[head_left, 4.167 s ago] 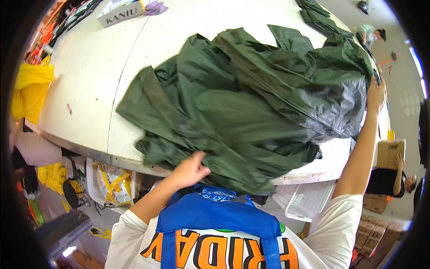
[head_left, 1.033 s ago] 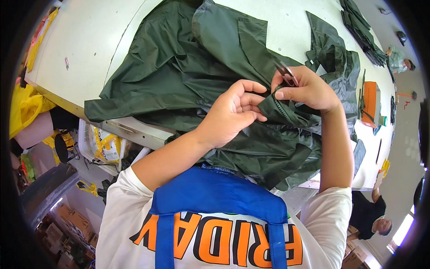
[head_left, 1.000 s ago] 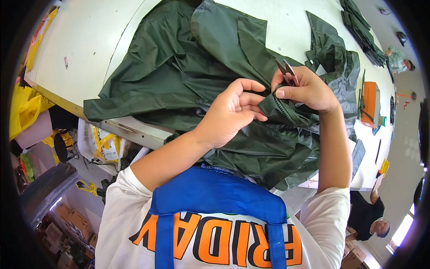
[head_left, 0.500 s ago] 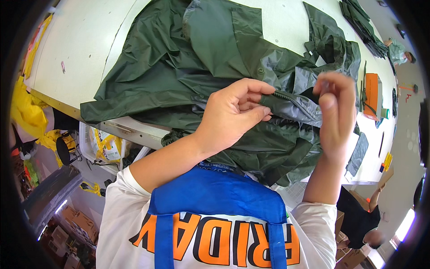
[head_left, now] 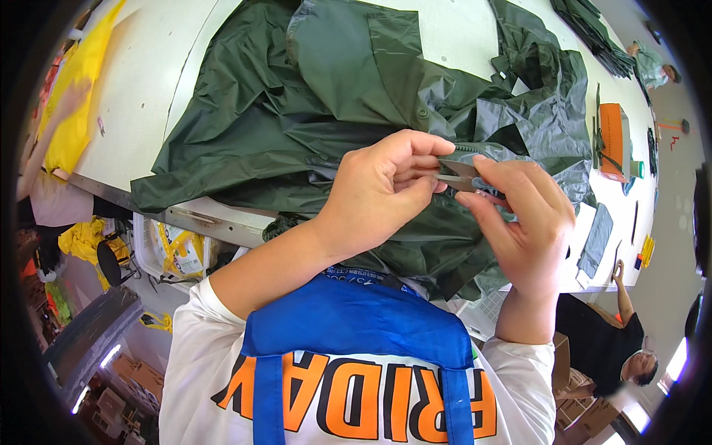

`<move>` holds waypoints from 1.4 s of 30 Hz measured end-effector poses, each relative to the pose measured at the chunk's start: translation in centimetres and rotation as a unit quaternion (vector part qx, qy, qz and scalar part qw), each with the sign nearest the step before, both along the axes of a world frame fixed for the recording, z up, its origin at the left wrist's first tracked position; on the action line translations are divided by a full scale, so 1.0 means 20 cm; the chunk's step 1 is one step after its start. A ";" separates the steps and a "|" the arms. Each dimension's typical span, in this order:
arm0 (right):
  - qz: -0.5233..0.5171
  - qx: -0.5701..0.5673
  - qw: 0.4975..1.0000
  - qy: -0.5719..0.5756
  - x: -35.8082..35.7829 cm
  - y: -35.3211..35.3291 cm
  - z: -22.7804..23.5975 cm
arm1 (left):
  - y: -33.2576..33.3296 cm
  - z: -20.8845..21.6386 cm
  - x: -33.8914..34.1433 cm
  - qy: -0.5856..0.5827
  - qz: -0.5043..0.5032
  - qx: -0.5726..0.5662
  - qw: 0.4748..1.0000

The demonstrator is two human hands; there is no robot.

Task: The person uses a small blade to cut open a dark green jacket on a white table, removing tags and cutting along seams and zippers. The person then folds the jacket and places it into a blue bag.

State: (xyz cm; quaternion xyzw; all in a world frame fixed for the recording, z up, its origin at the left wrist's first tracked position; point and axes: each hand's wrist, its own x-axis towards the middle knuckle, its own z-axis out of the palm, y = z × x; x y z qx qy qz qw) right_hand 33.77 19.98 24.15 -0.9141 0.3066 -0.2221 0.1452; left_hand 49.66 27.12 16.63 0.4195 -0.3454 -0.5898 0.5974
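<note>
A dark green, shiny garment (head_left: 274,104) with a pocket and a snap lies crumpled across the white table. My left hand (head_left: 374,193) is closed in a pinch on the garment's edge at the end of its zipper (head_left: 466,149). My right hand (head_left: 530,211) is shut on small metal thread snips (head_left: 461,169). Their blades point left and lie right at the left fingertips, by the zipper end. The exact spot between the blades is hidden by my fingers.
The white table (head_left: 148,81) carries an orange box (head_left: 611,137) and a stack of dark green pieces (head_left: 593,41) on the right. At left, another person's hand (head_left: 73,98) rests on yellow fabric (head_left: 81,59). A white bin (head_left: 152,248) stands below the table edge. A person in black (head_left: 601,341) is at right.
My right hand has come left and down, bringing the snips to the left fingertips. The left hand keeps its pinch. At the far left, a person's hand and yellow fabric have come onto the table.
</note>
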 end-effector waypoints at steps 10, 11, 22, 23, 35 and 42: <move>0.008 -0.010 0.997 0.071 0.01 0.02 0.10 | 0.01 0.03 -0.01 -0.081 -0.010 -0.004 0.997; 0.017 -0.020 0.997 0.075 0.01 0.01 0.10 | 0.01 0.03 -0.01 -0.076 -0.014 0.000 0.997; 0.011 0.452 0.888 -0.085 -0.07 -0.27 -0.15 | 0.02 -0.04 -0.01 -0.047 0.015 -0.077 0.996; 0.019 0.450 0.892 -0.043 -0.07 -0.27 -0.17 | 0.02 -0.06 -0.02 -0.030 0.029 -0.076 0.996; 0.082 0.050 0.990 -0.108 0.02 0.03 -0.35 | 0.03 -0.14 -0.01 -0.101 0.088 0.035 0.990; 0.150 0.218 0.962 -0.069 0.10 -0.17 -0.18 | 0.06 -0.24 -0.01 -0.208 0.097 0.046 0.972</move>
